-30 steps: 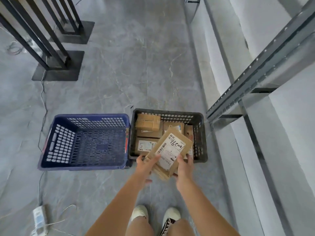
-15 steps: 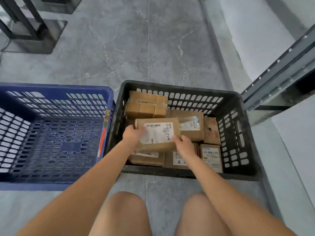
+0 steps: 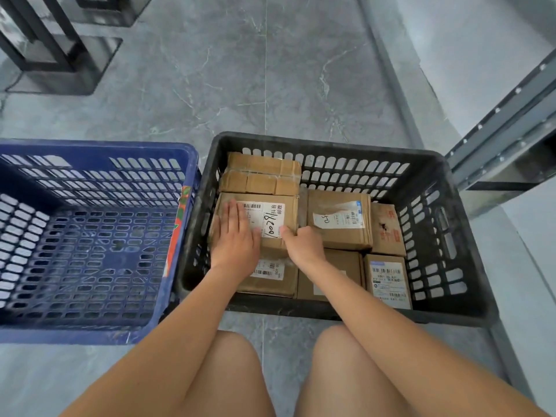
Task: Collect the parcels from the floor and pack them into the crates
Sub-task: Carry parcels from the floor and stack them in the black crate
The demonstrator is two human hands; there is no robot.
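Observation:
A black crate (image 3: 451,224) on the floor holds several brown cardboard parcels. One parcel with a white label and handwritten digits (image 3: 272,216) lies on top of others at the crate's left side. My left hand (image 3: 233,236) presses flat on its left part with straight fingers. At the parcel's right front corner, my right hand (image 3: 302,243) grips the box with thumb on top and fingers curled down its side. A blue crate (image 3: 99,152) stands to the left with nothing visible in it.
Grey metal shelving frame (image 3: 508,121) rises at the right beside the black crate. Black metal stand bases (image 3: 60,70) sit on the grey floor at the far left. My bare knees fill the bottom of the view.
The labelled parcel went from held above the crate to lying down inside it on other parcels. My left hand has flattened on top. The view has moved closer to the crates.

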